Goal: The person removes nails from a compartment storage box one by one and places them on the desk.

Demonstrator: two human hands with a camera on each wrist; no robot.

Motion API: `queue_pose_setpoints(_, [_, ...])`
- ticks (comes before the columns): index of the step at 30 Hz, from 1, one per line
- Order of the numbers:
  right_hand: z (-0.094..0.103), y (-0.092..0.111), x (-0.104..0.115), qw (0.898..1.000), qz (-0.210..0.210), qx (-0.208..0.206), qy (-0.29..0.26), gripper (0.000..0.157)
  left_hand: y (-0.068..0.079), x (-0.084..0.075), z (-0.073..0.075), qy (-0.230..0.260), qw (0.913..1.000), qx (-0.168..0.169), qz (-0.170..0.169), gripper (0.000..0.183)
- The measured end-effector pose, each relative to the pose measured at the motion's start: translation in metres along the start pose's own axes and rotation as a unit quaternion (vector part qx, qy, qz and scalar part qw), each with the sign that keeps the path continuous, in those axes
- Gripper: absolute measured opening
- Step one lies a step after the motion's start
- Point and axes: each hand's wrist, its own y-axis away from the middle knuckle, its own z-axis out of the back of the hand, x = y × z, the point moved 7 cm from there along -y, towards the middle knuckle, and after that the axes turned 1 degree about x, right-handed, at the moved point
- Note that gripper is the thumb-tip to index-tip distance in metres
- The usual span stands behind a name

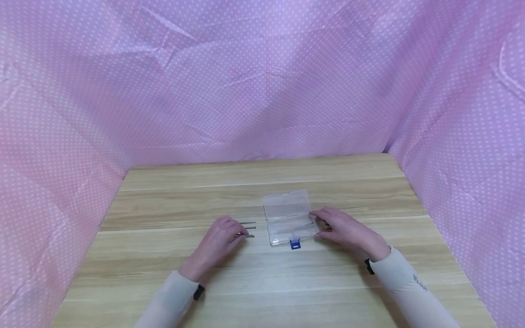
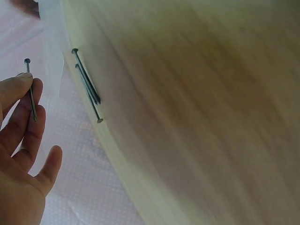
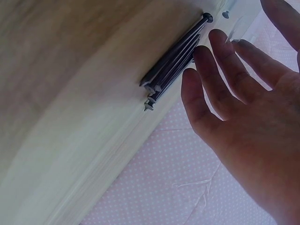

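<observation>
My left hand (image 1: 221, 237) pinches a steel nail (image 2: 32, 98) between thumb and fingers, its head pointing up past the thumb in the left wrist view. Several more nails (image 2: 86, 79) lie on the table close by that hand. To the right of them sits a clear plastic box (image 1: 283, 230), its lid (image 1: 287, 205) laid back and its blue latch (image 1: 295, 243) facing me. My right hand (image 1: 348, 230) holds the box's right side with thumb and forefinger. A nail head (image 3: 226, 15) shows by the box in the right wrist view.
A bundle of dark nails (image 3: 176, 56) lies on the table beside the curled-in fingers of my right hand. The wood-grain table (image 1: 262, 282) is bordered at the back and sides by pink dotted cloth (image 1: 262, 91).
</observation>
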Motion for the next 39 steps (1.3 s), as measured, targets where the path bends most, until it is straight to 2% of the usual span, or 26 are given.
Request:
queue_pose_setpoints(7, [-0.002, 0.000, 0.000, 1.000, -0.002, 0.002, -0.005, 0.061, -0.001, -0.001, -0.008, 0.020, 0.9997, 0.004, -0.010, 0.014])
queue_pose_setpoints(21, [0.001, 0.000, -0.001, 1.000, 0.000, 0.003, 0.001, 0.061, 0.005, 0.003, -0.015, 0.009, 0.9998, 0.009, -0.015, 0.012])
queue_pose_setpoints(29, [0.000, 0.001, -0.002, 1.000, 0.000, 0.000, -0.003, 0.061, 0.003, 0.005, -0.023, -0.010, 0.9988, 0.047, 0.010, 0.009])
queue_pose_setpoints(39, [-0.001, 0.001, -0.002, 1.000, 0.001, -0.001, 0.001, 0.062, 0.001, 0.007, -0.028, -0.022, 0.9983, 0.053, 0.013, 0.010])
